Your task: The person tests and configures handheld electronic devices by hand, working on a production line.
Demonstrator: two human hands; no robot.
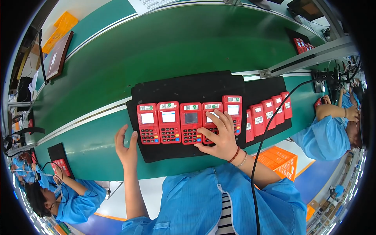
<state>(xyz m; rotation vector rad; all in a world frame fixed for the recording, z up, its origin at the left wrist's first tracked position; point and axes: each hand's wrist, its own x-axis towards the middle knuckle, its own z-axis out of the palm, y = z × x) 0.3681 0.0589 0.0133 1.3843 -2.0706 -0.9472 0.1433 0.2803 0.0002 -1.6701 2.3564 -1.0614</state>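
Right hand is spread flat, fingers pressing the keypad of the fourth red terminal in the row on the black mat. Left hand is open, holding nothing, resting at the mat's left edge on the table.

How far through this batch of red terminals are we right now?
Five red keypad terminals lie face up in a row on the black mat; most screens look lit, the middle one dark. The right hand presses the fourth terminal's keypad; the left hand rests at the mat's left edge. Four more terminals stand stacked at the right, apparently untouched. Which ones are finished cannot be told.
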